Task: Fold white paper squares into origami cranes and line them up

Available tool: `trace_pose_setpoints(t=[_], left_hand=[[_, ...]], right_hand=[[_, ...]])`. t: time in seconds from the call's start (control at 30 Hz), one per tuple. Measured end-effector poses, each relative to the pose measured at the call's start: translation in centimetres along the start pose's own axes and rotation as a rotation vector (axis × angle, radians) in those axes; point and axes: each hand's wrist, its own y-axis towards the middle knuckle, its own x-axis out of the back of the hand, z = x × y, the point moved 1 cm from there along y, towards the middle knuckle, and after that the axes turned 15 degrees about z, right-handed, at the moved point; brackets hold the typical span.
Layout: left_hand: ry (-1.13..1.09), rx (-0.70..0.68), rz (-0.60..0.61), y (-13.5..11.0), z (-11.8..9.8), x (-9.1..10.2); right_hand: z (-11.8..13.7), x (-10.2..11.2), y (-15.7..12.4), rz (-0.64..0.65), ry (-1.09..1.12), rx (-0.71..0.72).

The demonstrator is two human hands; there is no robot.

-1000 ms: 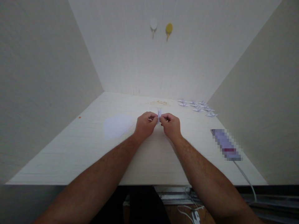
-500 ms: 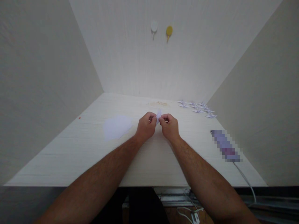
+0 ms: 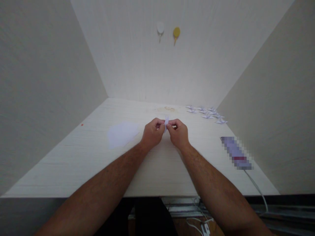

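A small folded piece of white paper (image 3: pixel 166 120) stands upright between my two hands above the middle of the table. My left hand (image 3: pixel 154 131) is closed, pinching its left side between thumb and fingers. From the right, my right hand (image 3: pixel 178 131) pinches the other side the same way. The fingertips cover much of the paper, so its exact fold is hard to make out. White paper sheets (image 3: pixel 121 133) lie flat to the left of my left hand. Several folded paper cranes (image 3: pixel 207 116) sit in a group at the back right.
A blurred-out phone-like device (image 3: pixel 236 153) lies near the right edge, its white cable (image 3: pixel 257 188) hanging over the front. Walls enclose the table (image 3: pixel 157 177) at the back and both sides. A white hook (image 3: pixel 160 28) and a yellow hook (image 3: pixel 176 32) are on the back wall.
The paper between my fingers looks narrower, and my fingertips have shifted slightly on it. Both hands keep their pinch. The whole view has moved a little.
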Motion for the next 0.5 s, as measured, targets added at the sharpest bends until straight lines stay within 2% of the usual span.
trace_pose_setpoints(t=[0.33, 0.5], left_hand=[[0.038, -0.035, -0.001, -0.17, -0.21, -0.34], [0.045, -0.080, -0.021, -0.23, -0.25, -0.33]], right_hand=[[-0.17, -0.08, 0.02, -0.067, -0.070, 0.144], [0.05, -0.14, -0.09, -0.082, -0.036, 0.137]])
